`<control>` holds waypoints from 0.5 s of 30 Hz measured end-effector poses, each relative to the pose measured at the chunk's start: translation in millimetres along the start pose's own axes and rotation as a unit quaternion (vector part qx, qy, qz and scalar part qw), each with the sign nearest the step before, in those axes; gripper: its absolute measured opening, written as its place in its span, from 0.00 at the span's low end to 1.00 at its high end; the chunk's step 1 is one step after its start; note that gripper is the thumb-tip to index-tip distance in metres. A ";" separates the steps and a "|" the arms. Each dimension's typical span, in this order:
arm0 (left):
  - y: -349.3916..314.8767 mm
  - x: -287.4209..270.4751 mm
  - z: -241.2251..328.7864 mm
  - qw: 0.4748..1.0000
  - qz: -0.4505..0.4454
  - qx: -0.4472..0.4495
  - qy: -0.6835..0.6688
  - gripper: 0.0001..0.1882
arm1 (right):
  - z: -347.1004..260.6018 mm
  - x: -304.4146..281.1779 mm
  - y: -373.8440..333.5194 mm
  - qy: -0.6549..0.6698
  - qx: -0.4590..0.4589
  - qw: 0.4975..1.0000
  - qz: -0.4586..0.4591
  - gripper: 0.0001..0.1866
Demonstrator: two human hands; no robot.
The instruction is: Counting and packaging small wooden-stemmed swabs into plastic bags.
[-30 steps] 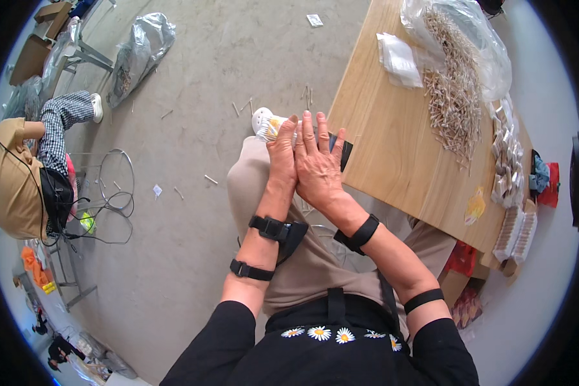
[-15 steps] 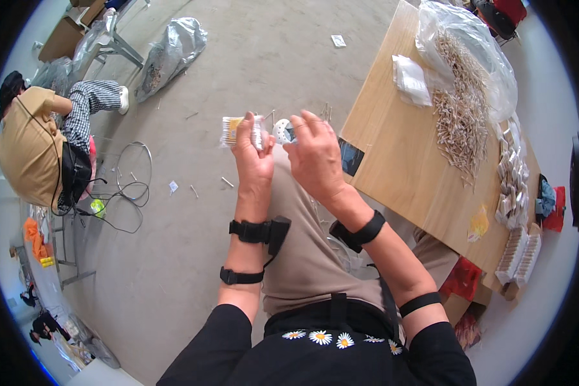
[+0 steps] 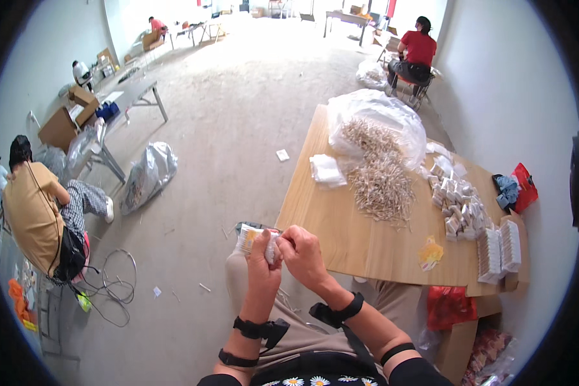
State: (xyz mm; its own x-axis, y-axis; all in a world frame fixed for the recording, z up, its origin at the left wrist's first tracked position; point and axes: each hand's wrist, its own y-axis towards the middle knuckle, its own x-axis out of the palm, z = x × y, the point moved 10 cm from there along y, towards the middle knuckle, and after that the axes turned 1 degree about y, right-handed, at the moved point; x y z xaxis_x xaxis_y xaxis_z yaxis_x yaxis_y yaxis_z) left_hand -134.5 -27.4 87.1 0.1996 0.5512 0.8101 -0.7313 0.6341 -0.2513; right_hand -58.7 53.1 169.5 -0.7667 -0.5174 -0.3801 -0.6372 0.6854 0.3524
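My left hand [image 3: 264, 267] is closed round a small clear packet of cotton swabs [image 3: 248, 240], thumb on top, with white swab tips and a yellow label showing. My right hand [image 3: 304, 254] has its fingers pinched at the near right end of that packet; what lies between the fingertips is mostly hidden. Both hands are over my lap, just left of the wooden table [image 3: 302, 219]. A large heap of loose cotton swabs [image 3: 383, 190] lies on the table, spilling from a clear plastic bag [image 3: 402, 119]. A stack of flat clear bags [image 3: 328, 170] is left of the heap.
Filled swab packets [image 3: 457, 202] are piled at the table's right, near upright rows of packets [image 3: 498, 251]. Yellow paper slips [image 3: 431, 253] lie at the near edge. A red bag [image 3: 450, 309] is below. Left, a seated person [image 3: 35, 212] is beside cables [image 3: 119, 283] and a filled bag [image 3: 149, 177].
The view has tilted up, showing more of the room. My right fingers, spread and apart from the packet before, are now pinched against its end. My left hand keeps its hold.
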 end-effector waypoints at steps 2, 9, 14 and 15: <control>1.5 3.2 -9.1 0.999 0.002 -0.016 -0.031 0.06 | -13.0 -18.3 -7.3 -0.023 -0.037 0.998 0.038 0.07; -9.0 35.6 -22.2 0.998 -0.010 0.013 -0.052 0.07 | -13.2 -58.7 -22.2 0.080 0.045 0.994 0.056 0.07; -25.8 54.0 -21.6 0.998 -0.049 0.043 0.023 0.07 | -2.9 -60.0 -40.1 0.118 0.064 0.990 0.040 0.08; -27.9 56.4 -23.6 0.997 -0.058 0.039 0.032 0.07 | 1.1 -61.3 -42.0 0.135 0.078 0.987 0.044 0.08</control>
State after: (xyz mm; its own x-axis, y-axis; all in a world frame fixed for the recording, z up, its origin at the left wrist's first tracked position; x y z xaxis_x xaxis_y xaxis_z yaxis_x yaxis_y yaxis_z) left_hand -87.5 -1.2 127.3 0.3250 0.5120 0.7951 -0.7491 0.6525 -0.1140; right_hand 15.2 56.5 177.1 -0.8249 -0.5557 -0.1037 -0.5634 0.7934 0.2303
